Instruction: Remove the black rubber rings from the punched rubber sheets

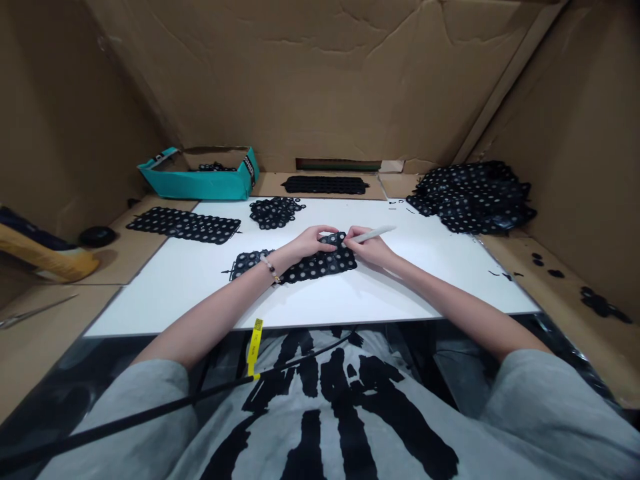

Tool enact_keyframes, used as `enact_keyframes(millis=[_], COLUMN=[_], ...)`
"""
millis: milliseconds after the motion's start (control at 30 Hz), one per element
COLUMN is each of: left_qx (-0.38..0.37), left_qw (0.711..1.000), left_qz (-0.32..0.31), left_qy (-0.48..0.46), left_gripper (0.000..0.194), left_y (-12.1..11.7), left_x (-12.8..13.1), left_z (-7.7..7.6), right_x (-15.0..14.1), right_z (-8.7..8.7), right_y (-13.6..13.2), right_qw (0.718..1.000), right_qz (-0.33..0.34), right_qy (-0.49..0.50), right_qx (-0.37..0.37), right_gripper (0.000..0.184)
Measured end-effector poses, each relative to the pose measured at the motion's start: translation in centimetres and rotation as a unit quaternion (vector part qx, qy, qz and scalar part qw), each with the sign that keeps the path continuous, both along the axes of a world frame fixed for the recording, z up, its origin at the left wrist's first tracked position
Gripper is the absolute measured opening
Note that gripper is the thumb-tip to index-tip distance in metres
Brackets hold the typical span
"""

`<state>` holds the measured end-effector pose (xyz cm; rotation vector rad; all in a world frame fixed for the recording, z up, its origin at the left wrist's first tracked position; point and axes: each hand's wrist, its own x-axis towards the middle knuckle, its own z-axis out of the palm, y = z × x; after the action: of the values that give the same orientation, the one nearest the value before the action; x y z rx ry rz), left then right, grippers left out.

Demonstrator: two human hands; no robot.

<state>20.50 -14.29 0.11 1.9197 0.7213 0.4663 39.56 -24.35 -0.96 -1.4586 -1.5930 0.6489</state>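
Observation:
A black sheet [315, 268] covered with rows of pale round dots lies on the white board in front of me. My left hand [311, 243] rests across it, its bent fingers gripping the far edge near the right end. In the fingers of my right hand [373, 251] is a slim white pen-shaped tool [376, 233], held like a pencil. The tool's tip end is at the sheet's upper right corner, hidden by the fingers. Just beyond the left hand sits a small pile of black ring-like pieces [275, 212].
Another dotted sheet [185, 224] lies at left, and a dark one [325, 185] at the back. A teal box [200, 185] holds black pieces. A heap of dotted sheets [475, 199] stands back right. Tweezers [37, 311] and a yellow bottle [55, 257] are at far left. Cardboard walls [320, 87] surround the board.

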Motion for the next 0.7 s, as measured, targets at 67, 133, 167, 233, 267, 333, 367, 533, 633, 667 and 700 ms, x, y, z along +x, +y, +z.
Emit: enact_keyframes(millis=[67,133,167,233,267,333,367,533,633,667,700], left_qx=[-0.022,-0.048,-0.054,-0.04,-0.02,0.038,0.065,0.103,0.098,0.097,0.094], left_qw=[1.0,0.999,0.998,0.999,0.999,0.999,0.997,0.993,0.994,0.994,0.994], left_qz=[0.006,-0.003,-0.01,-0.024,-0.027,-0.013,-0.003,-0.004,-0.02,-0.023,-0.022], left_qy=[0.003,0.008,0.01,0.018,0.023,0.036,0.046,0.064,0.043,0.043,0.044], left_gripper=[0.059,0.061,0.063,0.065,0.065,0.059,0.051,0.032,0.035,0.037,0.038], left_y=[0.2,0.5,0.6,0.7,0.8,1.0,1.1,1.3,1.2,1.2,1.1], left_x=[0.0,-0.1,-0.2,-0.3,-0.3,-0.4,-0.4,-0.3,-0.2,-0.1,-0.1], left_z=[-0.1,0.0,0.0,0.2,0.2,0.2,0.2,-0.3,-0.5,-0.5,-0.6], right_x=[-0.5,-0.8,-0.8,-0.4,-0.1,0.9,1.3,1.9,1.0,0.7,0.4], right_z=[-0.1,-0.1,-0.1,0.0,0.0,0.3,0.4,0.7,0.2,0.0,-0.2], right_y=[-0.1,0.0,0.1,0.3,0.5,0.8,0.9,1.2,1.3,1.3,1.3], right_qw=[0.999,0.998,0.998,0.998,0.999,1.0,1.0,0.986,0.985,0.985,0.987], right_qz=[-0.002,-0.007,-0.007,-0.002,0.0,-0.003,-0.007,0.021,0.01,0.003,-0.002], right_qy=[-0.028,-0.042,-0.045,-0.044,-0.04,-0.016,0.006,0.149,0.172,0.169,0.162], right_qx=[0.029,0.044,0.046,0.042,0.034,-0.001,-0.028,-0.068,-0.029,-0.023,-0.019], right_gripper=[0.014,0.015,0.015,0.015,0.015,0.014,0.013,0.015,0.017,0.018,0.019])
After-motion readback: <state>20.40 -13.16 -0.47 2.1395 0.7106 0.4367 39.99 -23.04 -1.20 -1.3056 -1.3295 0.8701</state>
